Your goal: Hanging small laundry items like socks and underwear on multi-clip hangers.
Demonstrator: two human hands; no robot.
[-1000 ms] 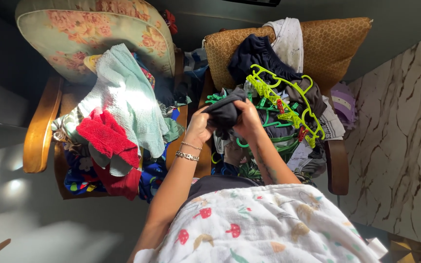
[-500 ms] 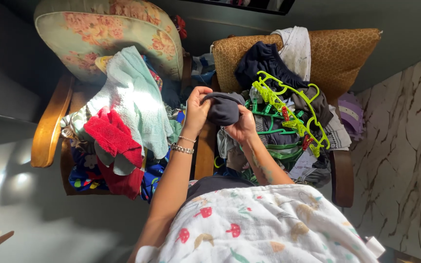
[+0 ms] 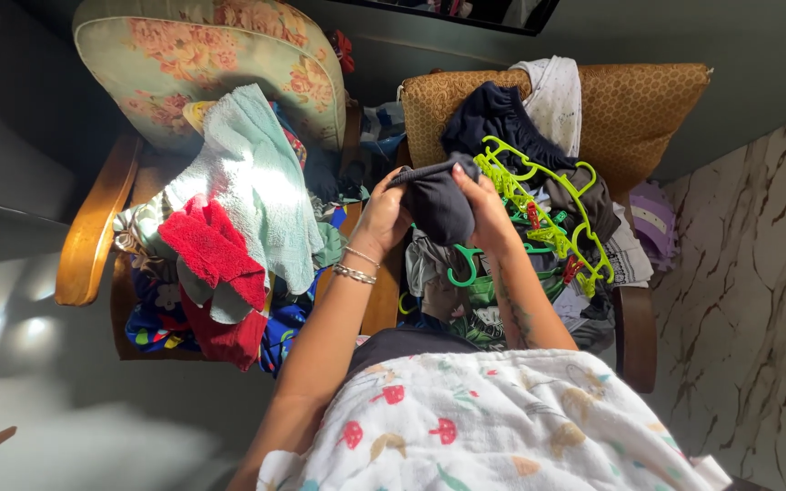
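Both of my hands grip a small dark grey garment held up between two armchairs. My left hand, with bracelets on the wrist, pinches its left edge. My right hand holds the right side, fingers curled over the cloth. Right behind the garment lies a heap of lime green hangers and darker green hangers on the right chair's laundry pile.
The left floral armchair carries a mint towel, a red towel and colourful clothes. The brown armchair on the right holds dark and white clothes. A printed white cloth covers my lap. A marble wall stands at the right.
My hands lifted the dark garment higher and turned it, with the right hand moving from under the cloth up to its right side. The view shifted slightly.
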